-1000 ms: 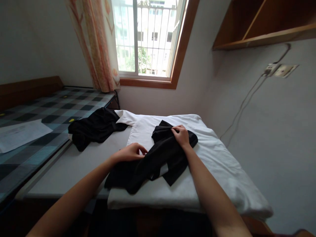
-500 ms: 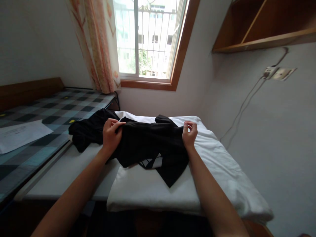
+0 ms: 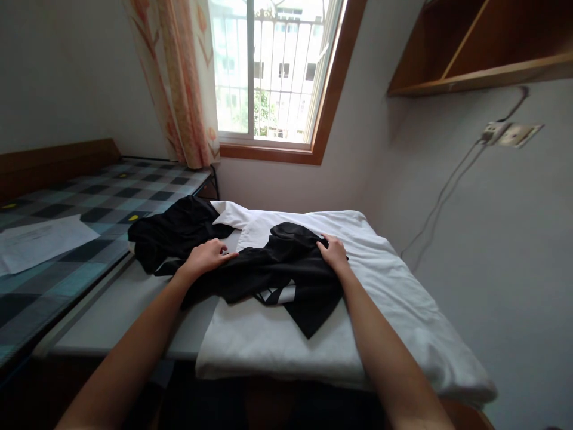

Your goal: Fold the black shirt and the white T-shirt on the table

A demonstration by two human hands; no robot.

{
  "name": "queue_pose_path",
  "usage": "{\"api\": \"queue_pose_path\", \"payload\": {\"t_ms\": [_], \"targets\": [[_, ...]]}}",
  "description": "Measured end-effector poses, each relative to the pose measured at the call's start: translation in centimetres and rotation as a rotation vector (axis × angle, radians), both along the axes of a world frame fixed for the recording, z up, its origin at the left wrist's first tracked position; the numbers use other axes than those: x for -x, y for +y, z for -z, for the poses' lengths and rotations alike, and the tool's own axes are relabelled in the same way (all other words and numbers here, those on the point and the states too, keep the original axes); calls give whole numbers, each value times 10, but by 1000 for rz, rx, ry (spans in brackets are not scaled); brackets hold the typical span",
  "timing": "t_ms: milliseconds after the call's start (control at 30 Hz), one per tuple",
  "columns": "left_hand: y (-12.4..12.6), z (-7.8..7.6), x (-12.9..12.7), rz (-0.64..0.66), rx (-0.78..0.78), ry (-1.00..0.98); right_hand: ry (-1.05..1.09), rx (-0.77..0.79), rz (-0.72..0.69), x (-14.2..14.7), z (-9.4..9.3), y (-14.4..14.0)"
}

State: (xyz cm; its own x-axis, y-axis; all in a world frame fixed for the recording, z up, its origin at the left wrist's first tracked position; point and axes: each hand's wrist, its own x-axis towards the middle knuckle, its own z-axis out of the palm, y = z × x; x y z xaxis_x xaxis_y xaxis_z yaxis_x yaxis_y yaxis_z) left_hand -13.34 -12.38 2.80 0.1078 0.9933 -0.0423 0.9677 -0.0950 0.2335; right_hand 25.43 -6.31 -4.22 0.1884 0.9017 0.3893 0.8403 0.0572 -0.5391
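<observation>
A black shirt [image 3: 277, 269] with a white printed patch lies crumpled and partly spread over a white cloth. My left hand [image 3: 206, 258] rests on the shirt's left part, thumb stretched out and apart from the curled fingers. On its upper right edge lies my right hand [image 3: 333, 251], with thumb and fingers apart against the fabric. Beyond my left hand sits a second black garment [image 3: 176, 230], bunched up; how the two meet under that hand is hard to see.
The white cloth [image 3: 394, 310] covers much of a pale table [image 3: 120, 316]. To the left stands a bed with a checked cover [image 3: 89, 200] and a paper sheet [image 3: 49, 239]. A window, curtain [image 3: 183, 89], wooden shelf [image 3: 483, 68] and cabled wall socket [image 3: 496, 131] surround it.
Both hands have let go of the shirt's raised upper edge and come down onto it. That edge has dropped toward me, uncovering more of the white cloth and a dark fold behind.
</observation>
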Motion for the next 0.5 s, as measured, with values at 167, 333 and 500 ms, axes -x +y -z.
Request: {"api": "queue_pose_path", "payload": {"t_ms": [167,333,500], "targets": [[9,7,10,-42,42,-133,148,-100,67,-2,-9,-1],[21,23,19,26,105,-357,162,-164,281,-3,-21,-11],[25,26,18,6,-15,-375,124,94,298,-1,-26,-16]]}}
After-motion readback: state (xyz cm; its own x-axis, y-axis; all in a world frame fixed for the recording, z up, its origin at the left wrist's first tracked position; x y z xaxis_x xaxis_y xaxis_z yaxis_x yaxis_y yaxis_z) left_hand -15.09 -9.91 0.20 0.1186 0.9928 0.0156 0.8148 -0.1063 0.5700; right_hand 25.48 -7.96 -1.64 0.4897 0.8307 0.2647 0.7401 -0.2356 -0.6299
